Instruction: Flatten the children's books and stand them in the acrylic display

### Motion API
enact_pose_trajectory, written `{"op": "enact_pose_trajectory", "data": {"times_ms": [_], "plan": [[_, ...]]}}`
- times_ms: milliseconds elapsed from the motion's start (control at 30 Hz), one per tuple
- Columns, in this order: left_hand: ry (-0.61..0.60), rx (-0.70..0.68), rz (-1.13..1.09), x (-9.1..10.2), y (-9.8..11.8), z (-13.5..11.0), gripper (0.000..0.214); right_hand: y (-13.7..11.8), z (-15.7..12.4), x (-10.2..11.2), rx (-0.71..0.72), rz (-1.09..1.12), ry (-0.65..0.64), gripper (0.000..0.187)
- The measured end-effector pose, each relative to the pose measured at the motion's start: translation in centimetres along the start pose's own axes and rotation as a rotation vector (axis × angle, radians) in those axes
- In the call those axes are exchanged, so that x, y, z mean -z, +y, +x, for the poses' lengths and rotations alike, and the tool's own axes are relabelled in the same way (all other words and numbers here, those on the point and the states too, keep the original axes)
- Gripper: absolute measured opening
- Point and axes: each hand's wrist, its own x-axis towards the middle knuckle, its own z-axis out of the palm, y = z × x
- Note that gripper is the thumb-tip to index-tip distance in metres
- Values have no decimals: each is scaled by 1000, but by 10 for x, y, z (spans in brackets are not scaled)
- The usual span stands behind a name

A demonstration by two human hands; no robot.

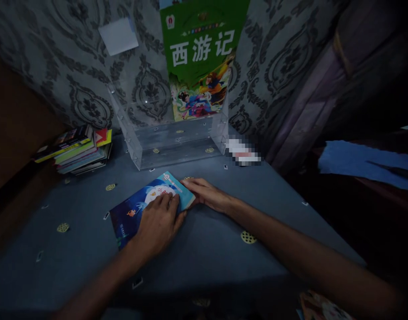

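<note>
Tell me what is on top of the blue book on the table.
The left hand lies flat on the blue book; the right hand touches its right edge. Part of the cover is hidden under the left hand.

Here we go: our left hand and our right hand are both bare. Our left forearm is bare down to the bottom edge of the view. Our right forearm is long, lean and bare out to the lower right corner. In the dim light, our fingers show only as plain shapes.
</note>
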Motion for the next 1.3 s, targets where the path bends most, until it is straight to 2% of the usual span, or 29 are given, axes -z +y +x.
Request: {"op": "enact_pose_trajectory", "data": {"times_ms": [167,333,367,433,567,667,733,867,1033,1133,1233,1300], "plan": [[29,-45,-46,-8,-10,-15,61,2,-2,4,-10,-84,9,55],[19,-94,-106,-11,-28,-55,90,-16,8,28,-2,-246,-33,46],[7,-120,-114,-11,-30,-63,96,-20,13,34,2,-297,-15,43],[-21,-166,-115,-11,-32,-76,100,-24,24,44,53,-418,108,33],[-36,-214,-92,-12,-32,-84,80,-16,41,49,261,-662,478,19],[12,-233,-82,-16,-34,-81,57,-7,40,44,392,-841,587,17],[49,-269,-72,-19,-37,-78,47,-5,34,41,440,-954,597,17],[131,-338,-50,-23,-40,-76,40,-5,24,38,483,-1096,570,18],[253,-329,-84,-25,-34,-75,33,-1,23,43,507,-1191,518,22],[254,-320,-132,-23,-35,-70,32,3,20,43,545,-1252,538,22],[185,-229,-243,-20,-49,-54,30,6,11,31,611,-1322,585,22],[175,-92,-286,-21,-64,-38,29,9,3,16,633,-1360,563,21]]}}
